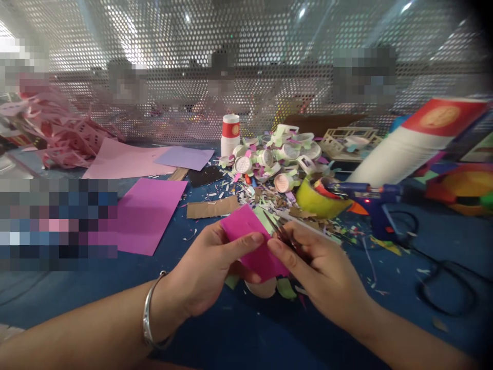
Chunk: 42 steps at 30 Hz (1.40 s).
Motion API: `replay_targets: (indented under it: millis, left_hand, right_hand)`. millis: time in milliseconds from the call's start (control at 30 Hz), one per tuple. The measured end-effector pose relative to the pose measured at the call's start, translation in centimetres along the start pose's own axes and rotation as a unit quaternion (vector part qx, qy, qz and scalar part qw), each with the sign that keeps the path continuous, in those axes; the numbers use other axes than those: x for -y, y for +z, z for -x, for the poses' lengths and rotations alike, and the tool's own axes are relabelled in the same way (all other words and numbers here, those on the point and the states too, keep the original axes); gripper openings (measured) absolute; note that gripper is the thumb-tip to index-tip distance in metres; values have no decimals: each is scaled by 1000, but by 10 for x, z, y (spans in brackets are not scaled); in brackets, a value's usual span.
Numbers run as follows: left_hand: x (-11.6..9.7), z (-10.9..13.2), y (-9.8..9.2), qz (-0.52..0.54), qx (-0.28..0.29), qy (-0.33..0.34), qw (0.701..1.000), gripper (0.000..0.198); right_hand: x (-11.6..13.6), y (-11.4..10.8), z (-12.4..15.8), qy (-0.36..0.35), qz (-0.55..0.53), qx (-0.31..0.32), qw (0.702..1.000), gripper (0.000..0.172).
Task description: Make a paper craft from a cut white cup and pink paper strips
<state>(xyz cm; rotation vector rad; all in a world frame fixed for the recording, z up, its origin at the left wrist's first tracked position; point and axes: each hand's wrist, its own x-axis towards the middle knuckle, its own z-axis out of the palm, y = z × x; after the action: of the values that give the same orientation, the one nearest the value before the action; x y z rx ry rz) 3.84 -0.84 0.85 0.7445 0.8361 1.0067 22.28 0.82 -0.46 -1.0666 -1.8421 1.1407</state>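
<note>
My left hand (208, 262) grips a folded piece of magenta paper (246, 226), its thumb pressed flat on the front. Scissors (283, 234) are in my right hand (316, 262), blades pointing up and left past the paper's right edge. The right thumb and fingertips also touch that edge. Just below the paper, partly hidden by it, a pale round piece (262, 288) with green paper tabs (285, 289) lies on the blue table (246, 339).
Cut cups with paper tabs (285, 149) are heaped among scraps. Right stand a blue glue gun (372, 198) with its cable, a yellow tape roll (321, 200) and tilted stacked cups (408, 139). Magenta (150, 216) and pink sheets (123, 158) lie left. Perforated metal (173, 61) rises behind.
</note>
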Motion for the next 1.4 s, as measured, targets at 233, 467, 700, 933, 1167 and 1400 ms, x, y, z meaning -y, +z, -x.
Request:
replay_targets:
  millis: [233, 467, 700, 933, 1167, 1400]
  left_hand:
    - [-17, -7, -8, 82, -36, 14, 996, 12]
    - [-24, -14, -10, 131, -125, -2, 983, 17]
    - [-28, -16, -12, 144, -148, 14, 978, 20]
    - [-29, -16, -13, 157, -134, 30, 978, 21]
    - [-20, -15, -13, 107, -67, 47, 991, 17]
    - [-14, -16, -13, 66, -24, 91, 993, 15]
  right_hand:
    - [3, -3, 2, 26, -120, 1, 992, 33]
    - [2, -5, 3, 97, -199, 39, 974, 40]
    - [2, -6, 1, 133, -229, 80, 961, 40]
    - [3, -5, -1, 153, -250, 82, 953, 41]
    - [5, -4, -1, 161, -282, 86, 942, 42]
    - [1, -3, 0, 166, -331, 94, 924, 38]
